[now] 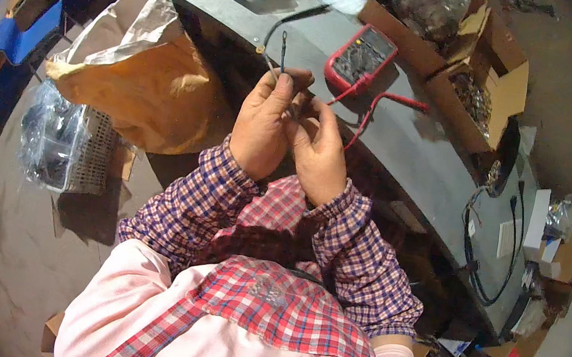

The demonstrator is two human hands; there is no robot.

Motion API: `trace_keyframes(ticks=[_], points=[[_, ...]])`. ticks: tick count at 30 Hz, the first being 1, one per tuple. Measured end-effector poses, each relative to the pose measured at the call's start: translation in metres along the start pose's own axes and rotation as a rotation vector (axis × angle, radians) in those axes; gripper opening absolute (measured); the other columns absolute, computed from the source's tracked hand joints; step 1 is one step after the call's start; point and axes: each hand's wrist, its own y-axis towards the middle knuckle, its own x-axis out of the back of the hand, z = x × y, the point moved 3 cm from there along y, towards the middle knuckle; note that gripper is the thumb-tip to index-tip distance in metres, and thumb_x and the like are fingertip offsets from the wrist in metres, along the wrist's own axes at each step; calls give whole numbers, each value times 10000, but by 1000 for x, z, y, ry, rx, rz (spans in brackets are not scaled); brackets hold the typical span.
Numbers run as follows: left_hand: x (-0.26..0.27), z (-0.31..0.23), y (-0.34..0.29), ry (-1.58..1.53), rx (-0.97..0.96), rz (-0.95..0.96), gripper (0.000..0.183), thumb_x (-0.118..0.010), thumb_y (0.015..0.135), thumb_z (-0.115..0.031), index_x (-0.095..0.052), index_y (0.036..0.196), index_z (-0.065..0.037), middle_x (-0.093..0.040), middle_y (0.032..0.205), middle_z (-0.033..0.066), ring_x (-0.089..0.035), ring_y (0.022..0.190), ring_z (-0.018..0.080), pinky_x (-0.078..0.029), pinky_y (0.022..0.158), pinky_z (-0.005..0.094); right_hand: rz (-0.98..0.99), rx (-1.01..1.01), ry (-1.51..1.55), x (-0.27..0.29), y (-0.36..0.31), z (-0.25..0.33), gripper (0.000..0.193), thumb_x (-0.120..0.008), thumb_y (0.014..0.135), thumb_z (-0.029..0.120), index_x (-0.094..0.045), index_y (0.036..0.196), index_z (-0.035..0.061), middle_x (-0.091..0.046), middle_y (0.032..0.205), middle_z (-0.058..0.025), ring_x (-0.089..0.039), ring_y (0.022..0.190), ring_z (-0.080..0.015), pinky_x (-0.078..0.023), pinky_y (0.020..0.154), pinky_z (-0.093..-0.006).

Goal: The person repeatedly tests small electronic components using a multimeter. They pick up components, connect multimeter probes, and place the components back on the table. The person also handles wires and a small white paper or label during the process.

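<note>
With both hands close together, your left hand (262, 125) and right hand (318, 152) pinching the thin black wire (282, 53) above the counter (411, 154) edge, keep it taut and steady near the red multimeter (361, 56).

You are wearing a long-sleeved plaid shirt in red, blue and white checks, cuffs buttoned close behind both wrists. Left hand (261, 125) and right hand (319, 152) are going bare, no gloves. A pale pink garment is covering your lap below.
</note>
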Motion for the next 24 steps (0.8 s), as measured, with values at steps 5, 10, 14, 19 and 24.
trace_keyframes(ticks=[5, 10, 14, 19, 24], points=[[5, -22, 10, 223, -14, 41, 221, -527, 952, -202, -569, 1053, -10, -617, 956, 54, -574, 778, 110, -471, 682, 242, -25, 166, -338, -2, 6, 48, 112, -574, 884, 109, -556, 942, 15, -579, 688, -130, -567, 606, -135, -449, 562, -306], [4, -25, 9, 520, -4, 61, 172, -644, 876, -141, -600, 929, 16, -621, 792, 27, -566, 665, 89, -475, 584, 233, 42, -71, 44, 8, 13, 29, 187, -518, 940, 157, -489, 1078, 35, -513, 695, 11, -453, 553, -44, -381, 463, -201], [1, -23, 11, 363, 55, 191, 162, -647, 871, -151, -606, 947, -15, -617, 863, 17, -562, 743, 88, -466, 690, 231, -12, -77, 193, 14, 13, 33, 112, -473, 963, 139, -452, 1048, 69, -544, 784, -6, -533, 637, -58, -394, 486, -173], [0, -32, 55, 1056, -118, 398, 183, -590, 886, -136, -623, 1018, -13, -622, 891, 47, -557, 751, 107, -471, 694, 262, -128, 27, 319, 40, 13, 42, 107, -459, 963, 98, -385, 1041, 110, -567, 783, -44, -406, 525, -47, -315, 456, -183], [45, -40, 183, 1881, -562, 70, 248, -621, 844, -189, -593, 1042, -42, -591, 1027, 183, -550, 970, 353, -453, 843, 433, -207, 126, 283, 52, 7, 52, 107, -469, 965, 100, -381, 1024, 103, -588, 775, -80, -417, 531, -64, -340, 483, -187]])
